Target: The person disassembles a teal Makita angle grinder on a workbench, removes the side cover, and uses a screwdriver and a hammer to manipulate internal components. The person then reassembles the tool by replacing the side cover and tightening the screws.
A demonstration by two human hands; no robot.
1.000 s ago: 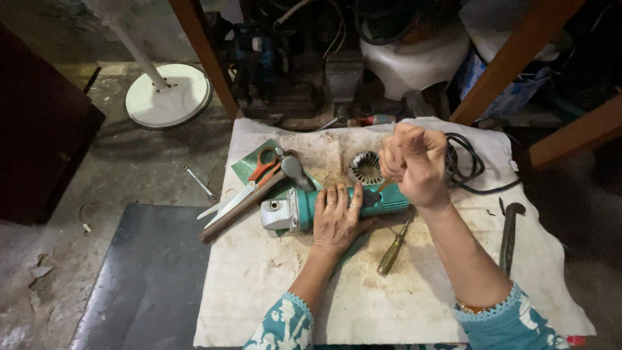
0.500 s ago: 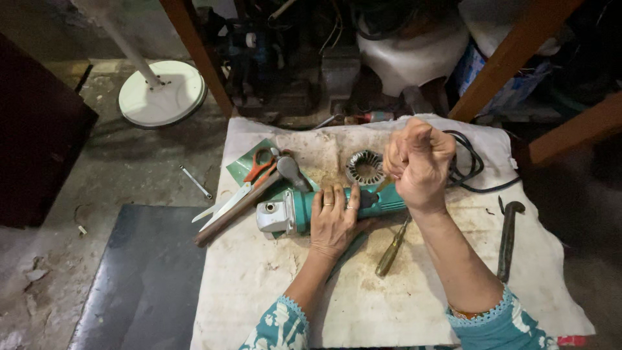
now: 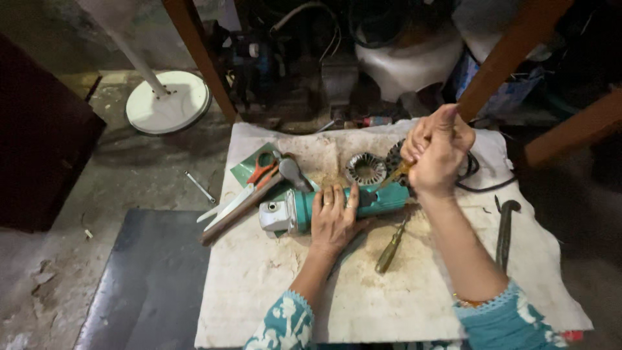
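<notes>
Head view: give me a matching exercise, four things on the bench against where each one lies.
Things:
1. angle grinder
2. scissors
3. spare screwdriver
4. hooked bar

Places:
A. far right of the cloth, touched by neither hand
B. under the left hand, with the right hand pressing a tool into its rear end
C. just in front of the grinder, between the forearms
D. left of the grinder's metal head, beside the hammer

Pairs: 1-B, 2-D, 3-C, 4-A

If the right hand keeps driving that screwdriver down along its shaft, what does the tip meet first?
Most likely the rear end of the teal grinder body: the right hand aims the screwdriver there. Depth is unclear.
</notes>
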